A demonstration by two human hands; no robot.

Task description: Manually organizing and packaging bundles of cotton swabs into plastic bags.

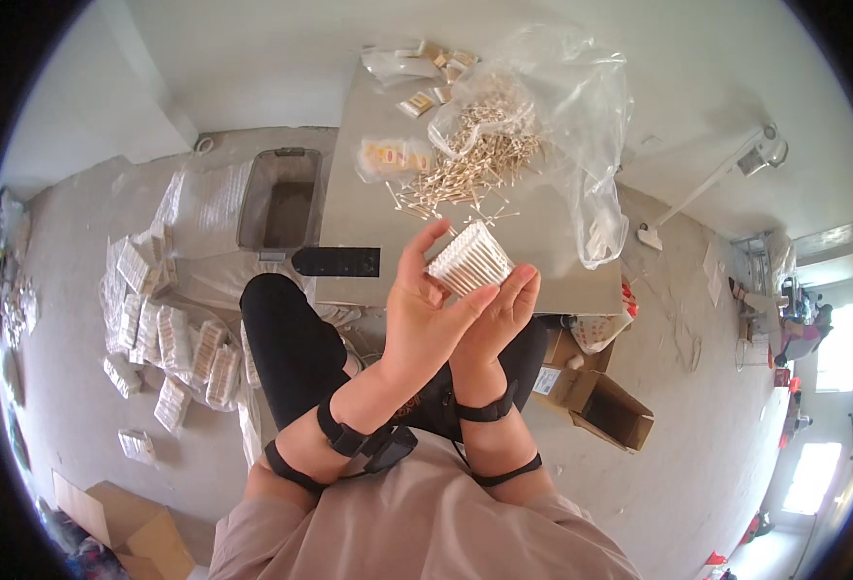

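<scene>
A bundle of cotton swabs (472,261) with white tips and pale sticks, lined up side by side, is held over the near edge of the table. My left hand (423,304) grips its left side, index finger stretched along the far side and thumb across the near side. From the right, my right hand (494,324) closes on the lower right corner with its fingertips. Just beyond the bundle, loose cotton swabs (484,159) spill in a heap out of a clear plastic bag (595,126) on the grey table (368,208).
Small packets (395,158) lie left of the heap. A grey bin (281,203) stands left of the table, with several wrapped swab packs (177,335) on the floor. A black strip (337,262) lies at the table's left corner. At right sits an open cardboard box (612,411).
</scene>
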